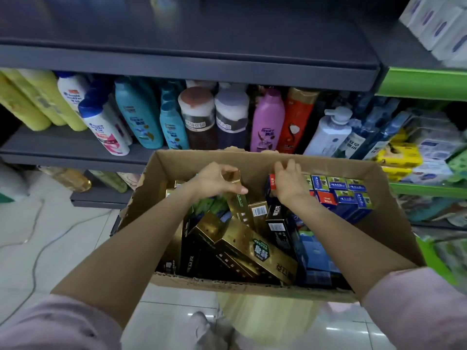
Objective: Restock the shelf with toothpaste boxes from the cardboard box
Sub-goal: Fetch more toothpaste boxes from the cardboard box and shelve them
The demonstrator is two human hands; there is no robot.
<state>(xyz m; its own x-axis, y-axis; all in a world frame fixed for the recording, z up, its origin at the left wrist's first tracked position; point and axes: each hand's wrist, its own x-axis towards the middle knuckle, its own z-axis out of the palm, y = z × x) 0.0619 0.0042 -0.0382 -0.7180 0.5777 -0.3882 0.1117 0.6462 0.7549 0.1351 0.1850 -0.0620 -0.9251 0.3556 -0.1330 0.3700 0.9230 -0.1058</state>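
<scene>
Top shelf (177, 26) goods blurred (bottle labels (141, 122) unreadable too)

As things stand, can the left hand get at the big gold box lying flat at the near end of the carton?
Probably not right away: the left hand already pinches an upright gold box. The flat gold box lies uncovered on top of the pile in the cardboard carton, right beside the left forearm, so a freed hand likely could.

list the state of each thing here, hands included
cardboard box: open, part filled
gold toothpaste box: upright, gripped by left hand
red-ended box: upright, held by right hand
blue boxes: standing in rows
shelf: bare where visible
</scene>
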